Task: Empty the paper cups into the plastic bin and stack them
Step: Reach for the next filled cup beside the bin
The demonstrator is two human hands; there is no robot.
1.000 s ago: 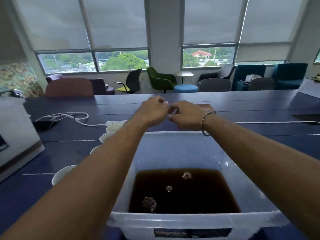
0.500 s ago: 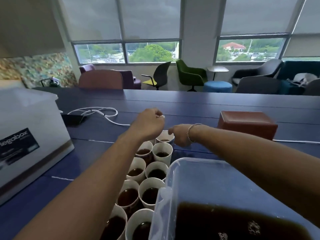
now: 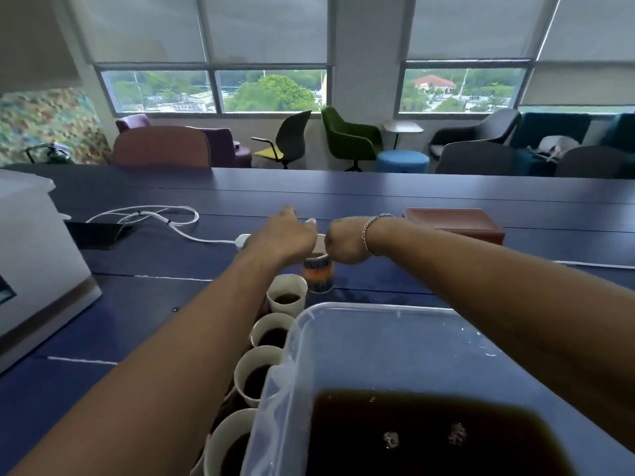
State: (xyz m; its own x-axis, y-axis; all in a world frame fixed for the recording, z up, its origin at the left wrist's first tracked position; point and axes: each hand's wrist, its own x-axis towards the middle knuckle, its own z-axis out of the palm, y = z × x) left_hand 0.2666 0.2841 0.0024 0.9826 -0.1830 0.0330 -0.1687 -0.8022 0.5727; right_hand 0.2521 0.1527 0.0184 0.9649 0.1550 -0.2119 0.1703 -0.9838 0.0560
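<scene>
Your left hand [image 3: 287, 237] and right hand [image 3: 345, 243] meet at the rim of the far paper cup [image 3: 318, 274], one on each side. Both grips are curled, with the backs of the hands toward the camera. The fingertips are hidden, so you cannot tell whether either grip pinches the cup or only touches it. A bracelet [image 3: 369, 231] sits on your right wrist.

The far paper cup stands upright, about midway between the near and far edges of the surface [image 3: 378, 197]. Its lower wall carries an orange and dark blue band.

From this cup, a row of paper cups [image 3: 271, 333] runs toward the near edge. Each cup holds dark liquid. Your left forearm covers the left side of the row.

The plastic bin [image 3: 378, 309] stands at the near edge, just beside the right side of the row. Dark liquid [image 3: 429, 438] lies in its bottom.

A brown box [image 3: 453, 223] rests beyond your right forearm, nearer the far edge. A white cable [image 3: 171, 219] loops across the left half of the surface and ends at a power strip [image 3: 242, 240] behind your left hand. A white box [image 3: 34, 262] stands at the left edge.
</scene>
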